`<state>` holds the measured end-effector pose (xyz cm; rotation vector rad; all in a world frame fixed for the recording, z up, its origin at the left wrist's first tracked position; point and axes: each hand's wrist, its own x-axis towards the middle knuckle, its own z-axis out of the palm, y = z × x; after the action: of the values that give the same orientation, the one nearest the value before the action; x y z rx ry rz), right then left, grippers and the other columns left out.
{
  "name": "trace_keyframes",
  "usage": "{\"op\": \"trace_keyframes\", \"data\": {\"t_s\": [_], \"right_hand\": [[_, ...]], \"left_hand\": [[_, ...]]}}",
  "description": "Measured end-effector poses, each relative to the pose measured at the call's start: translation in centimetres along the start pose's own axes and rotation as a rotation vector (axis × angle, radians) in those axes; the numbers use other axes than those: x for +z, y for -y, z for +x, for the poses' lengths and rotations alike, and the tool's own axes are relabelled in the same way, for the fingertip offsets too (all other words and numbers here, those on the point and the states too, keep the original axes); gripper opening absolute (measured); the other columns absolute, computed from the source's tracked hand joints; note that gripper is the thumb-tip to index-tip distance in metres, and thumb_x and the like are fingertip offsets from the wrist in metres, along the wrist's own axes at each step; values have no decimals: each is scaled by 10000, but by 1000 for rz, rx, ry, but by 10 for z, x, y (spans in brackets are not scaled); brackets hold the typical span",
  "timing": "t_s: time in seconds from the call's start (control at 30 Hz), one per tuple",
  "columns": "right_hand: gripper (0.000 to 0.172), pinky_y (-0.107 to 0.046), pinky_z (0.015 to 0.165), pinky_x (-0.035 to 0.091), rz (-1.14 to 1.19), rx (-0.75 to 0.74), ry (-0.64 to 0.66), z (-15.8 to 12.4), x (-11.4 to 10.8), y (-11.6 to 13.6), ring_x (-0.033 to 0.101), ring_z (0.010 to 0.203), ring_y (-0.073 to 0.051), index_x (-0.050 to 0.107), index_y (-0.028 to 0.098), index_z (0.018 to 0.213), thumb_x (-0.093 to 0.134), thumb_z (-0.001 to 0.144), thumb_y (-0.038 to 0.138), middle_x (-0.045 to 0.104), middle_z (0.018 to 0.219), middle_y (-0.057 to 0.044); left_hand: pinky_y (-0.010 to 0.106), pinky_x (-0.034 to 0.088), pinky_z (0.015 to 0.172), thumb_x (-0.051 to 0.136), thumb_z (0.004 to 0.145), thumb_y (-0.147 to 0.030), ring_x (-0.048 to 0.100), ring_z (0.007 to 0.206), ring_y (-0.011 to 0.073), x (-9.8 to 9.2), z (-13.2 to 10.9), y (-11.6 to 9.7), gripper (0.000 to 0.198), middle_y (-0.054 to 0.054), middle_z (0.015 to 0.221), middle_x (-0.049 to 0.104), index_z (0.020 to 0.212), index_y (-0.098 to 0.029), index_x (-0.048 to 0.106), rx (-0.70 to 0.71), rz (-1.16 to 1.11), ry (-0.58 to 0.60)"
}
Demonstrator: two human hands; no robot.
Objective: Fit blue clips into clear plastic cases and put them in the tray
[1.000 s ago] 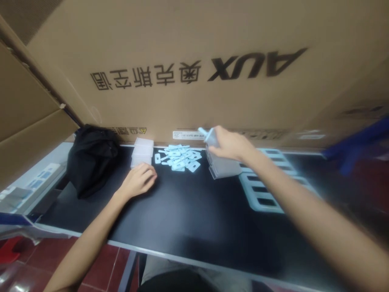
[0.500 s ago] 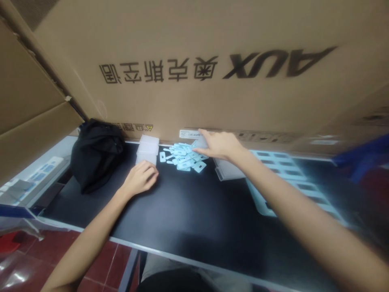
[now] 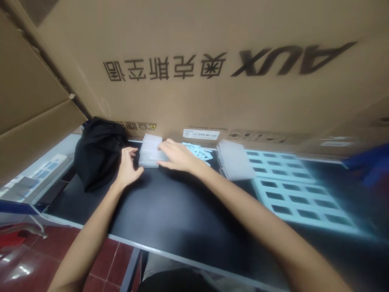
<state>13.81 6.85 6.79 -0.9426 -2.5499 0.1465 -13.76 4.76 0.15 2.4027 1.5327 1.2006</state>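
A small stack of clear plastic boxes (image 3: 150, 149) sits at the back of the black table (image 3: 182, 215). My left hand (image 3: 127, 170) is at the stack's left side, fingers curled against it. Over the stack's right side lies my right hand (image 3: 176, 156), fingers closed on the boxes. A pile of small pale-blue plastic pieces (image 3: 199, 151) lies just behind my right hand, partly hidden by it. Another stack of clear boxes (image 3: 235, 164) stands to the right of the pile.
A pale-blue tray with rectangular slots (image 3: 298, 190) lies at the right. A black cloth bundle (image 3: 97, 152) sits at the left rear. A big cardboard carton (image 3: 212, 69) walls off the back. The table's front edge runs below my arms.
My right hand has left the right-hand stack, crossed over the blue pieces to the left and landed on the left stack. My left hand has risen to that stack's side.
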Motion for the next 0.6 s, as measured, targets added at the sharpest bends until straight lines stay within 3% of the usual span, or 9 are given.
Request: {"op": "trace_keyframes", "data": {"t_s": [0.17,0.3,0.43,0.5,0.6], "right_hand": [[386,-399,925,472,-26,-12,-3,30,33,14,546,1131,-276,620,164,1148,730,927,460,677,1148,-131],[357,-421,939,466,-30,-23,-48,31,40,13,525,1158,-281,650,173,1123,715,935,470,636,1240,-142],[360,-455,966,468,-61,0,-195,-9,0,-4,533,1136,-290,662,172,1154,565,1010,488,628,1249,-153],[334,-471,985,467,-71,71,-285,-51,-36,-20,560,1116,-291,655,185,1171,524,1016,450,659,1189,-144],[311,-478,967,480,-162,326,-378,-139,-89,-51,605,1080,-300,655,210,1103,505,982,453,698,1093,-137]], "left_hand": [[461,545,941,644,681,-276,463,1284,333,-1,1,-1,731,158,1369,404,1360,-204,383,72,-1,-66],[502,513,981,635,690,-263,450,1295,349,-3,1,-3,684,166,1363,429,1335,-201,416,118,56,-60],[556,460,1025,624,688,-275,449,1292,370,-2,2,-2,641,175,1343,453,1300,-191,451,126,118,-45],[570,433,1044,616,686,-278,460,1277,372,-2,2,-4,622,176,1328,468,1283,-187,465,139,128,-74],[575,413,1046,624,699,-299,483,1243,373,-3,2,-9,582,166,1293,496,1255,-194,486,187,126,-131]]}}
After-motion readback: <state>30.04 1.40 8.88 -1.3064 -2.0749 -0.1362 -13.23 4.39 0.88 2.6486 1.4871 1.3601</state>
